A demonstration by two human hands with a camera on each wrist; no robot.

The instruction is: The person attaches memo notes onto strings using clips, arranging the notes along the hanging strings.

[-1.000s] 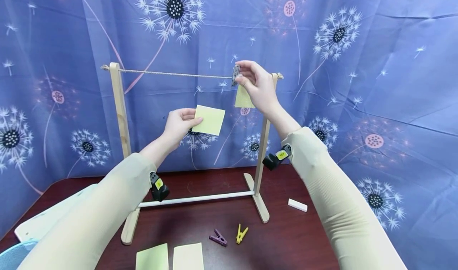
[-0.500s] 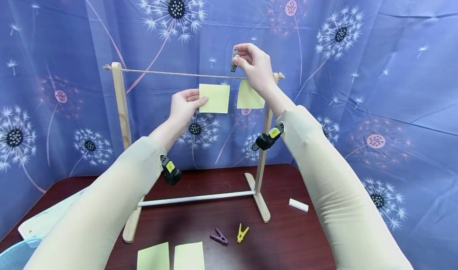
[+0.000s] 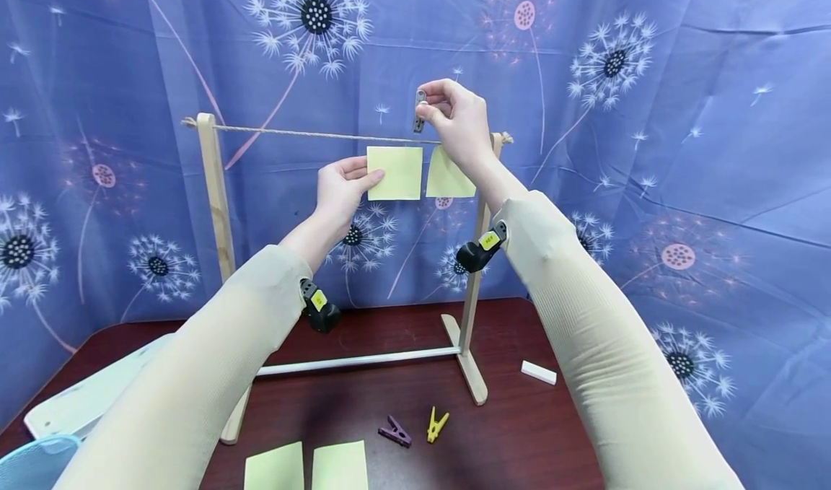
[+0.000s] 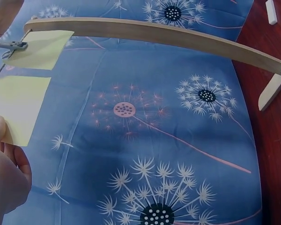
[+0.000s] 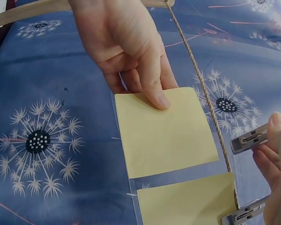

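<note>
My left hand (image 3: 342, 190) pinches the left edge of a yellow paper square (image 3: 399, 174) between thumb and fingers, its top edge just below the rope (image 3: 311, 133). Above the rope, my right hand (image 3: 462, 123) holds a grey metal clip (image 3: 419, 111) between thumb and fingertips. A second yellow square (image 3: 448, 175) hangs from the rope to the right, partly behind my right hand. In the right wrist view another metal clip (image 5: 243, 214) grips that hanging square (image 5: 187, 201) on the rope. A narrow gap separates the two squares.
The wooden frame (image 3: 216, 187) stands on the dark red table (image 3: 506, 432). Near the front lie a purple clip (image 3: 394, 431), a yellow clip (image 3: 437, 425) and two more paper squares (image 3: 340, 467). A white block (image 3: 539, 372) is at right, a blue basket (image 3: 39, 465) at left.
My left hand has raised its paper square up and right, close to the rope. My right hand has lifted its metal clip above the rope and shifted slightly left.
</note>
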